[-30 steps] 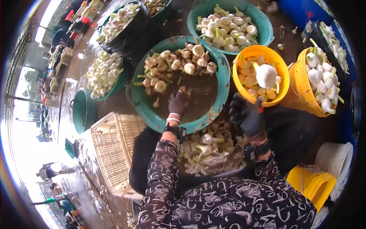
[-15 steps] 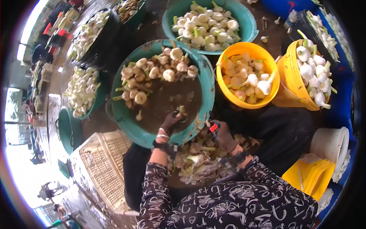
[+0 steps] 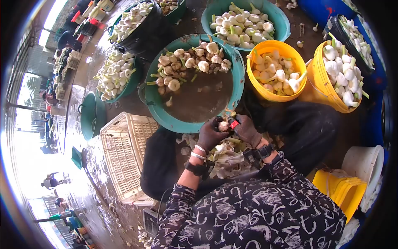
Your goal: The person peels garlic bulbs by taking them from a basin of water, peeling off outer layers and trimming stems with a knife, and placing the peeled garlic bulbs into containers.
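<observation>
My left hand (image 3: 212, 135), in a dark glove, is closed around a garlic bulb (image 3: 224, 126) with brownish-white skin. Beside it, my gloved right hand (image 3: 248, 131) grips a small tool with a red handle (image 3: 234, 124); its working end is hard to make out. The two hands meet just over the near rim of a green basin (image 3: 182, 127). Unpeeled garlic bulbs (image 3: 203, 66) are heaped in that basin's far part. Below my hands, pale garlic skins and leaves (image 3: 228, 157) lie in a pile between my legs.
Right of the basin stand a yellow bucket (image 3: 275, 98) and a tilted one (image 3: 318, 89), both with white garlic. A teal basin (image 3: 286, 27) of garlic sits behind. Left is a cream plastic crate (image 3: 120, 157); lower right are yellow containers (image 3: 336, 184) and a white bucket (image 3: 365, 164).
My left hand has come back from inside the basin to my right hand, bringing a garlic bulb. The right hand still holds the red-handled tool. The whole view has shifted.
</observation>
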The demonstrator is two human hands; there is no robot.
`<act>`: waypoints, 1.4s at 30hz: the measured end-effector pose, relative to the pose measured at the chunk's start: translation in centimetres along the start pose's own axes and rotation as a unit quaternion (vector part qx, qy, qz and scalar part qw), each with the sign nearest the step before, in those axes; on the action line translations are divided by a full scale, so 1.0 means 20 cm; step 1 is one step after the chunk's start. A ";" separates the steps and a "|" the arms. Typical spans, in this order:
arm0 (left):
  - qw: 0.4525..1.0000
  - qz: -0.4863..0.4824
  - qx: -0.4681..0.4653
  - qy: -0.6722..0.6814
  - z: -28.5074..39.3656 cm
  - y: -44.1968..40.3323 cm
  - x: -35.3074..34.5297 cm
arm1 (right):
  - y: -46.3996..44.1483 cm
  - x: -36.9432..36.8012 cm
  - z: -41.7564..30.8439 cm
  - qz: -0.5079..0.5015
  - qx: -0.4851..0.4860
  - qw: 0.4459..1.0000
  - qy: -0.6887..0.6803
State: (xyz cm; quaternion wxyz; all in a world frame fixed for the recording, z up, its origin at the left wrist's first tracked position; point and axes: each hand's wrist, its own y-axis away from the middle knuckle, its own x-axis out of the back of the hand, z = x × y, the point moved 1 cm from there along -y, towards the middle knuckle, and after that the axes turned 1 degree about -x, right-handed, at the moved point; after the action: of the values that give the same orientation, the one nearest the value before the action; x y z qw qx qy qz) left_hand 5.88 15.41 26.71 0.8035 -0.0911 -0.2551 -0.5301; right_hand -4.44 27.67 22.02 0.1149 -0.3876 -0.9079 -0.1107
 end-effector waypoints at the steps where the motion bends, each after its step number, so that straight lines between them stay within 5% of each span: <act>1: 0.996 -0.014 0.027 0.080 -0.02 0.00 0.00 | 0.01 0.03 -0.05 -0.047 -0.001 0.996 -0.072; 3: 0.978 -0.038 0.062 0.195 -0.07 0.02 0.01 | 0.03 0.05 -0.05 -0.094 -0.001 0.985 -0.144; 5: 0.979 -0.032 0.063 0.193 -0.05 0.03 0.01 | 0.03 0.04 0.00 -0.164 -0.155 0.928 -0.295; 6: 0.978 -0.025 0.067 0.194 -0.05 0.04 0.01 | 0.04 0.03 0.02 -0.166 -0.153 0.928 -0.296; 8: 0.961 0.030 0.074 0.266 -0.04 0.05 -0.08 | 0.08 0.01 -0.01 -0.150 -0.297 0.810 -0.483; 9: 0.935 0.081 0.081 0.337 -0.05 0.06 -0.11 | 0.10 0.01 -0.03 -0.185 -0.281 0.793 -0.508; 10: 0.961 0.030 0.078 0.262 -0.03 0.07 -0.12 | 0.10 0.01 -0.03 -0.184 -0.280 0.794 -0.508; 11: 0.983 0.055 0.034 0.172 -0.01 0.08 -0.11 | 0.09 0.03 -0.04 -0.145 -0.029 0.940 -0.307; 12: 0.994 0.079 -0.007 0.079 0.01 0.10 -0.11 | 0.10 0.03 -0.04 -0.088 0.224 0.968 -0.067; 14: 0.982 0.169 -0.073 -0.042 0.08 0.10 -0.07 | 0.07 -0.03 0.11 -0.115 0.185 0.973 -0.077; 16: 0.943 0.254 -0.141 -0.162 0.08 0.09 -0.03 | 0.04 -0.08 0.24 -0.170 -0.148 0.893 -0.390; 18: 0.965 0.060 -0.193 -0.168 0.03 0.10 -0.01 | 0.04 -0.07 0.26 -0.203 -0.147 0.928 -0.276; 21: 0.982 0.053 -0.141 -0.111 -0.07 0.10 -0.07 | 0.07 -0.04 0.16 -0.227 -0.134 0.922 -0.283; 23: 0.985 0.069 -0.131 -0.091 -0.08 0.11 -0.09 | 0.07 -0.02 0.11 -0.228 -0.228 0.878 -0.353; 24: 0.997 0.064 -0.046 -0.003 -0.09 0.11 -0.10 | 0.08 0.00 0.07 -0.229 -0.230 0.878 -0.351; 26: 0.994 0.061 0.040 0.086 -0.14 0.11 -0.10 | 0.08 0.05 -0.03 -0.239 -0.105 0.933 -0.247; 29: 0.826 0.021 0.265 0.498 -0.17 0.12 -0.04 | 0.08 0.07 -0.08 -0.305 -0.051 0.886 -0.344; 31: 0.967 0.006 0.059 0.246 -0.19 0.17 -0.01 | 0.07 0.04 -0.12 -0.293 -0.032 0.880 -0.373; 33: 0.962 0.015 0.076 0.261 -0.31 0.18 -0.03 | 0.05 0.00 -0.06 -0.276 -0.031 0.855 -0.439; 34: 0.993 0.049 0.002 0.111 -0.32 0.19 -0.02 | 0.06 0.00 -0.07 -0.277 -0.031 0.854 -0.438; 35: 0.993 0.081 -0.071 -0.043 -0.33 0.19 -0.01 | 0.07 0.02 -0.08 -0.192 0.082 0.955 -0.212; 36: 0.993 0.082 -0.072 -0.043 -0.35 0.20 0.00 | 0.07 0.02 -0.10 -0.090 0.188 0.977 0.031; 39: 0.983 0.063 -0.107 -0.139 -0.23 0.20 0.01 | 0.12 -0.02 -0.16 -0.070 0.250 0.958 0.121; 40: 0.984 0.066 0.052 0.158 -0.21 0.19 -0.01 | 0.14 -0.03 -0.18 -0.061 0.265 0.949 0.162; 41: 0.873 0.062 0.205 0.437 -0.21 0.19 -0.03 | 0.12 -0.05 -0.16 -0.042 0.271 0.953 0.130; 42: 0.874 0.062 0.205 0.436 -0.22 0.19 -0.02 | 0.11 -0.07 -0.12 -0.041 0.271 0.953 0.129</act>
State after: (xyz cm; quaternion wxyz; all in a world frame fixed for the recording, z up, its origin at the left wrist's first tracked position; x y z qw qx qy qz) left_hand 10.59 15.56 23.14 0.8652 0.3002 0.0243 -0.4008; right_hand -1.55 27.55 24.16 0.3270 -0.2869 -0.8963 0.0864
